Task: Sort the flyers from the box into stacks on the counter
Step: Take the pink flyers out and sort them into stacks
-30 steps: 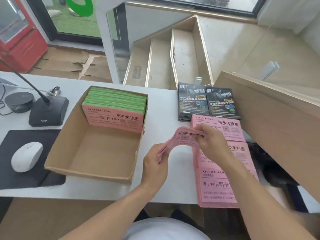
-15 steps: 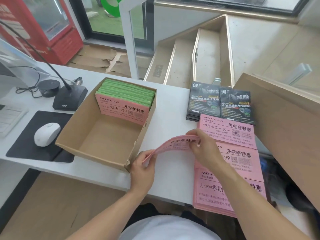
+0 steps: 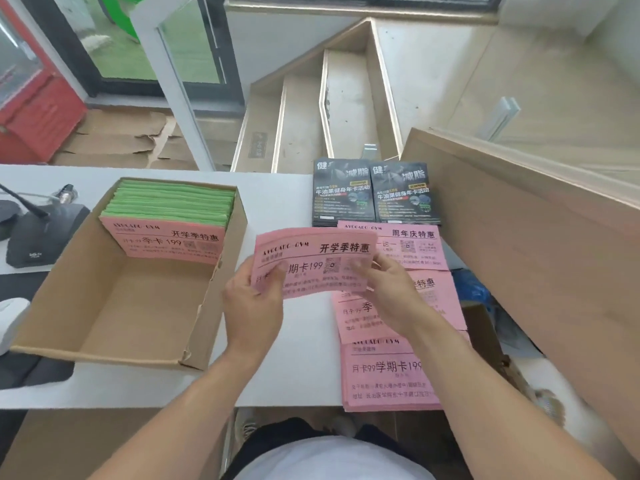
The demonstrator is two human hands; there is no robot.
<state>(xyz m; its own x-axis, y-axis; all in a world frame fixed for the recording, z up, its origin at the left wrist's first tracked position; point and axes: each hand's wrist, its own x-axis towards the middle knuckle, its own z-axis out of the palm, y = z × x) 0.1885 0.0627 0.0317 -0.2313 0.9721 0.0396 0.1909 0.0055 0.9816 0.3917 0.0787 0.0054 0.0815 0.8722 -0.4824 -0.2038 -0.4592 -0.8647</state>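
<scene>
Head view, looking down over a white worktop (image 3: 284, 375): both hands up over its middle, grasping a small bundle of pink flyers (image 3: 313, 263) by the two short ends. Left hand (image 3: 251, 308) pinching the left end, thumb across the printed face; right hand (image 3: 389, 292) pinching the right end, fingers curled under. Bundle tilted face-up toward the camera, clear of the worktop, between the cardboard box (image 3: 114, 306) on the left and the sorted stacks on the right. Box still part full: green flyers (image 3: 173, 199) standing on edge at the far end, one pink flyer (image 3: 166, 244) leaning in front of them, near half bare. Right of the hands, three pink stacks in a line from far to near: far pink stack (image 3: 415, 247), middle pink stack (image 3: 374, 317), near pink stack (image 3: 384, 375) overhanging the worktop's near edge. Beyond those, two black flyer stacks (image 3: 374, 192) side by side. Step in hand, by the look of it: reading the top sheet to pick its stack. Heading and large print seemingly matching the near stack, though small print too blurred to confirm. Next move likely calling for peeling the top sheet free with the right hand, left hand keeping the rest, then laying it square on the matching stack without sliding the overhanging sheets off.
</scene>
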